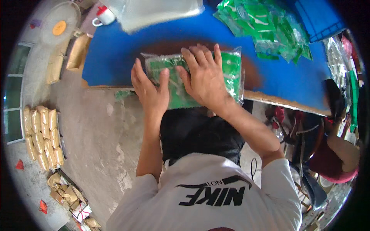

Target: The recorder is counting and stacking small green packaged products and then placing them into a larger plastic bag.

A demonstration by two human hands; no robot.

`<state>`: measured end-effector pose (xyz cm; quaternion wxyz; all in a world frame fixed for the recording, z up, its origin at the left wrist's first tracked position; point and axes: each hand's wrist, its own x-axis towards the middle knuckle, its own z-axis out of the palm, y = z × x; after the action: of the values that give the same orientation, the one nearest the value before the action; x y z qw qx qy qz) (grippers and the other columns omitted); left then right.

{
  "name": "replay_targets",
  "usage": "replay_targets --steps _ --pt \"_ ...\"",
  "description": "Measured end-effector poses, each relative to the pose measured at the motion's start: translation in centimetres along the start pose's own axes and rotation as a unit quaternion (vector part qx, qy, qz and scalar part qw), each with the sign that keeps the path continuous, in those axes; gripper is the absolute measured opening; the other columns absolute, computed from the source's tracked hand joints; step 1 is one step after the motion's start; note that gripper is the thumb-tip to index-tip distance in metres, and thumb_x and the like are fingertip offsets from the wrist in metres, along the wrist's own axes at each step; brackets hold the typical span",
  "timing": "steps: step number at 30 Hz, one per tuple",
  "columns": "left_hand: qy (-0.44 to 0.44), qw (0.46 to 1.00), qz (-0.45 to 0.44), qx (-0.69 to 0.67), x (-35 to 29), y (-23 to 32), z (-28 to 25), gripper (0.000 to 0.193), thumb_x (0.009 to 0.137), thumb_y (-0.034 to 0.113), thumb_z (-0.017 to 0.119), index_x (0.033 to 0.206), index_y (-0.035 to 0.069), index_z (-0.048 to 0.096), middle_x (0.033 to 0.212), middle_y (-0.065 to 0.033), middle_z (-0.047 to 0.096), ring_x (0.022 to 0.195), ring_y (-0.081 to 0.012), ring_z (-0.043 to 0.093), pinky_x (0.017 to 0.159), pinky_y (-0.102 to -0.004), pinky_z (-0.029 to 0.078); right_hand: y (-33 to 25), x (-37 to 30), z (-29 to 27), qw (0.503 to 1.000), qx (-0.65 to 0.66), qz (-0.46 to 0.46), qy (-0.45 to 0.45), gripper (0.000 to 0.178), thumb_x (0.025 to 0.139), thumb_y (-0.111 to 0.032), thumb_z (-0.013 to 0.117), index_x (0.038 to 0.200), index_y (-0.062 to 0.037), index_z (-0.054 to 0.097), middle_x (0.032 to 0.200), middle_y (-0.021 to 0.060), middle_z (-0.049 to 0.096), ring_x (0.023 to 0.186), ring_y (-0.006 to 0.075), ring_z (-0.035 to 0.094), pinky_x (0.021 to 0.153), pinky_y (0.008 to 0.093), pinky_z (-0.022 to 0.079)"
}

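Note:
A see-through plastic bag (232, 71) filled with green flat packets lies at the front edge of the blue table (111, 57), its near side jutting over the edge. My right hand (206, 75) rests flat on top of the bag, fingers stretched out and pressing its upper middle. At the bag's left side is my left hand (152, 92), fingers extended and thumb apart, the thumb over the bag's surface. Neither hand is closed round anything. Under my palms part of the bag is hidden.
Loose green packets (266, 27) lie heaped at the far right, beside a blue crate (320, 19). Empty plastic bags (158, 13) are stacked at the back, near a white mug (105, 17) with a red lid. Another person (339, 154) sits at right. Brown packages (44, 134) stand on the left floor.

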<state>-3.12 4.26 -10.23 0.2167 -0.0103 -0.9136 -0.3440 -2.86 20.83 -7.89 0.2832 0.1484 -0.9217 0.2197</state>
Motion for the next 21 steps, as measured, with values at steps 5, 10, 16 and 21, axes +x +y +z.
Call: replay_targets --steps 5,10,16,21 --pt "0.052 0.971 -0.174 -0.154 -2.7 0.2 -0.8 0.069 0.097 0.034 0.064 0.148 -0.001 0.031 0.132 -0.0205 0.047 0.118 -0.028 0.049 0.093 -0.0384 0.046 2.2 -1.9 -2.7 0.996 -0.069 0.053 -0.006 0.057 0.089 -0.036 0.066 0.136 -0.0065 0.053 0.139 0.022 0.047 0.138 0.0401 0.036 0.113 0.0631 0.022" --pt "0.032 0.885 -0.232 -0.403 -5.1 -4.0 -0.2 0.044 0.102 0.028 0.059 0.136 0.001 0.051 0.104 -0.0048 0.061 0.096 -0.0129 0.057 0.086 -0.0293 0.046 6.7 -4.7 -2.8 0.983 0.016 0.174 0.054 0.07 0.094 -0.035 0.064 0.148 -0.0017 0.035 0.145 0.0279 0.04 0.135 0.0399 0.04 0.112 0.0527 0.029" --pt "-0.042 0.876 -0.281 -0.39 -2.6 -3.0 -5.5 0.051 0.102 0.036 0.056 0.136 -0.002 0.049 0.12 -0.0114 0.062 0.101 -0.0168 0.061 0.09 -0.0311 0.048 7.5 -5.0 -1.8 0.915 0.252 0.312 0.036 0.068 0.099 -0.027 0.06 0.151 0.0019 0.027 0.143 0.0217 0.042 0.126 0.0256 0.045 0.107 0.0385 0.036" --pt "-0.105 0.858 -0.268 -0.425 -4.5 -0.7 -4.1 0.083 0.087 0.054 0.072 0.132 -0.01 0.045 0.124 -0.0194 0.058 0.115 -0.0209 0.055 0.1 -0.0355 0.043 7.2 -5.7 -1.5 0.942 0.268 0.171 0.11 0.068 0.098 -0.022 0.058 0.152 0.0014 0.023 0.136 0.016 0.045 0.12 0.0244 0.047 0.103 0.0384 0.037"
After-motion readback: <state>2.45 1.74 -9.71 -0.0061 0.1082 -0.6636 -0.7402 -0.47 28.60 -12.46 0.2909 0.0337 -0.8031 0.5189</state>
